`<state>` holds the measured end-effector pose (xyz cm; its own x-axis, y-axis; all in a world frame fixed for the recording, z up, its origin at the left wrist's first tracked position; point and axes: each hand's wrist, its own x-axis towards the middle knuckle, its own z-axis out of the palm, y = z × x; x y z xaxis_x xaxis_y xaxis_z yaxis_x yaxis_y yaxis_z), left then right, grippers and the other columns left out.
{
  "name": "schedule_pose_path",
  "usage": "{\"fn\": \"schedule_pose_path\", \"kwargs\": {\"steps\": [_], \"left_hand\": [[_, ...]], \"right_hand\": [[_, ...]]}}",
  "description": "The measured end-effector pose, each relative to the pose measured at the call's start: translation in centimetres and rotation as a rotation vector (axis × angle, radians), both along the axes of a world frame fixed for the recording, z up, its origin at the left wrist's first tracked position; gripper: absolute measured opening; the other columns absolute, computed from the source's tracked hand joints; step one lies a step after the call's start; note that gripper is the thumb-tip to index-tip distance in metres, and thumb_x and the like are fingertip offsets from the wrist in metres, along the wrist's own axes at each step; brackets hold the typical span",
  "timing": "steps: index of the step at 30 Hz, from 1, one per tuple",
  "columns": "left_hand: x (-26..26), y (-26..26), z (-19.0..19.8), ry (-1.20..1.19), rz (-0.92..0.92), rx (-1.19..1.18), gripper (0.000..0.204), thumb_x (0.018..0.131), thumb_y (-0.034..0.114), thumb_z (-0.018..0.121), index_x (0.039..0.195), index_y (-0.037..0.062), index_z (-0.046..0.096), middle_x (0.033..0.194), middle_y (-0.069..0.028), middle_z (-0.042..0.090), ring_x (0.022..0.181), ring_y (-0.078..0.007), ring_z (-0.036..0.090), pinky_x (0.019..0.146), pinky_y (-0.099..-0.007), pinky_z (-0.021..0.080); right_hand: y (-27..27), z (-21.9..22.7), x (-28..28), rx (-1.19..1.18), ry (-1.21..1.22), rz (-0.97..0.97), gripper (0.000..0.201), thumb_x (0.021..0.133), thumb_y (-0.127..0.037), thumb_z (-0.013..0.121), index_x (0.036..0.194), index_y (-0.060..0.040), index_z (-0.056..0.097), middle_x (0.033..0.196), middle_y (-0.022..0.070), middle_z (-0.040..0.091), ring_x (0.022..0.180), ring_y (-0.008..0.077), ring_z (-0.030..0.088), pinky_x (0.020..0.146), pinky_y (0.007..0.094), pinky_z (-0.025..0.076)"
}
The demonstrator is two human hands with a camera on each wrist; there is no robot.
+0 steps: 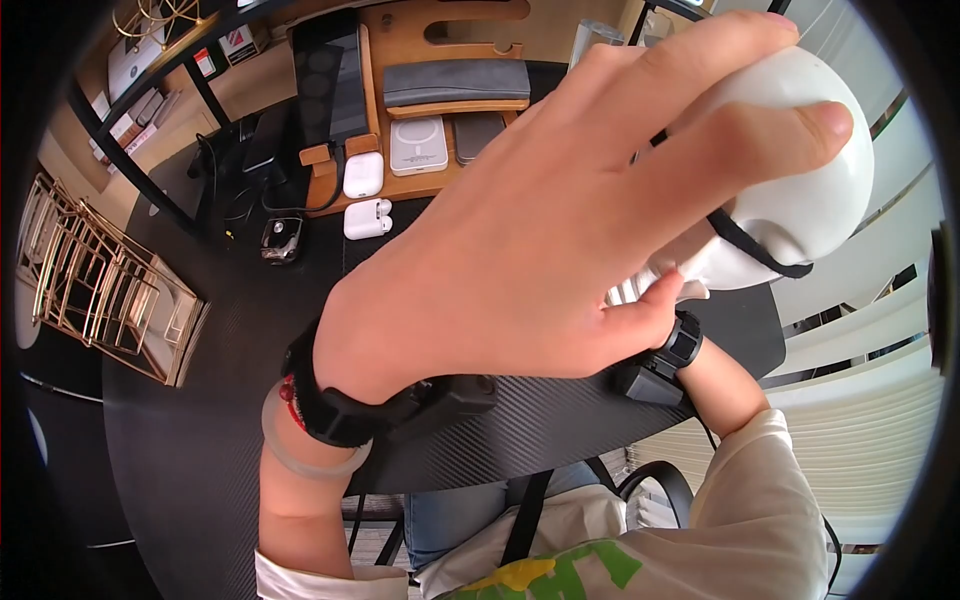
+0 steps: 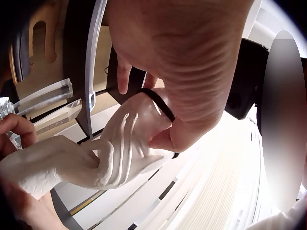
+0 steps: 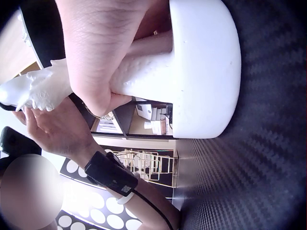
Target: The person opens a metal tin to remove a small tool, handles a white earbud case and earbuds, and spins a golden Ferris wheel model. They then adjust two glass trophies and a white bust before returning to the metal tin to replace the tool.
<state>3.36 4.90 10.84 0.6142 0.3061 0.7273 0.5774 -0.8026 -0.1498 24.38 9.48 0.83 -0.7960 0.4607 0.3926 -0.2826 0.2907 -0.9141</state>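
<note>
A white sculpted head (image 1: 835, 190) with a black band (image 1: 755, 248) across it stands at the right in the head view. My left hand (image 1: 520, 230) spreads over it, fingers extended and touching it, thumb lower down. In the left wrist view my left thumb lies on the white sculpture (image 2: 122, 153) beside the band (image 2: 161, 103); sculpted fingers show there. My right hand (image 3: 103, 52) grips the sculpture's stem just above its thick round base (image 3: 206, 72). In the head view my left hand hides most of my right hand.
A wooden organizer (image 1: 400, 185) at the back holds a dark case (image 1: 455, 82) and a white charger (image 1: 418, 145). White earbuds (image 1: 368, 219) lie before it. Gold wire racks (image 1: 95, 280) stand at the left of the black table (image 1: 210, 450). White blinds (image 1: 860, 390) hang at the right.
</note>
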Motion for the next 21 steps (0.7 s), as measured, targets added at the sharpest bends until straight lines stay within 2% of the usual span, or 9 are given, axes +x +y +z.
{"fn": "schedule_pose_path", "kwargs": {"steps": [6, 8, 11, 17, 21], "left_hand": [[-0.6, -0.3, 0.1, 0.001, -0.001, 0.006, 0.076, 0.072, 0.01, 0.075, 0.138, 0.001, 0.037, 0.139, -0.0185, 0.037, 0.127, -0.0326, 0.038, 0.103, -0.04, 0.034], [0.9, 0.6, 0.5, 0.001, 0.0, 0.008, 0.076, 0.072, 0.01, 0.075, 0.138, 0.0011, 0.037, 0.138, -0.0184, 0.037, 0.127, -0.0326, 0.038, 0.103, -0.04, 0.034], [-0.4, -0.4, 0.2, 0.0, 0.002, 0.008, 0.076, 0.072, 0.01, 0.075, 0.137, 0.0011, 0.037, 0.138, -0.0183, 0.037, 0.127, -0.0325, 0.038, 0.103, -0.0399, 0.034], [-0.5, -0.2, 0.2, -0.005, 0.008, 0.011, 0.075, 0.072, 0.01, 0.075, 0.137, 0.0012, 0.038, 0.138, -0.018, 0.038, 0.126, -0.0323, 0.039, 0.102, -0.0398, 0.034], [-0.3, 0.0, 0.4, -0.007, 0.011, 0.011, 0.075, 0.072, 0.01, 0.075, 0.137, 0.0012, 0.038, 0.137, -0.0179, 0.038, 0.126, -0.0322, 0.039, 0.102, -0.0397, 0.035]], "right_hand": [[-0.1, 0.1, -0.3, -0.097, 0.124, 0.078, 0.049, 0.077, -0.021, 0.079, 0.108, -0.0039, 0.047, 0.092, 0.0034, 0.055, 0.084, 0.0112, 0.056, 0.074, 0.0261, 0.046], [-0.5, 0.6, -0.4, -0.086, 0.158, 0.066, 0.051, 0.076, -0.022, 0.08, 0.11, -0.0038, 0.046, 0.092, 0.0042, 0.055, 0.084, 0.0116, 0.056, 0.074, 0.0267, 0.046], [-0.1, -0.7, -0.4, -0.068, 0.113, 0.007, 0.052, 0.075, -0.022, 0.08, 0.111, -0.0036, 0.046, 0.094, 0.0051, 0.055, 0.084, 0.0117, 0.056, 0.074, 0.0269, 0.047], [0.3, -0.1, 0.1, -0.051, 0.075, 0.067, 0.048, 0.076, -0.018, 0.08, 0.109, -0.0045, 0.047, 0.093, 0.0042, 0.055, 0.085, 0.0117, 0.057, 0.075, 0.026, 0.047], [0.1, -0.2, -0.2, -0.07, 0.033, 0.011, 0.048, 0.076, -0.018, 0.079, 0.11, -0.0049, 0.047, 0.092, 0.004, 0.056, 0.085, 0.0118, 0.057, 0.076, 0.0255, 0.047]]}}
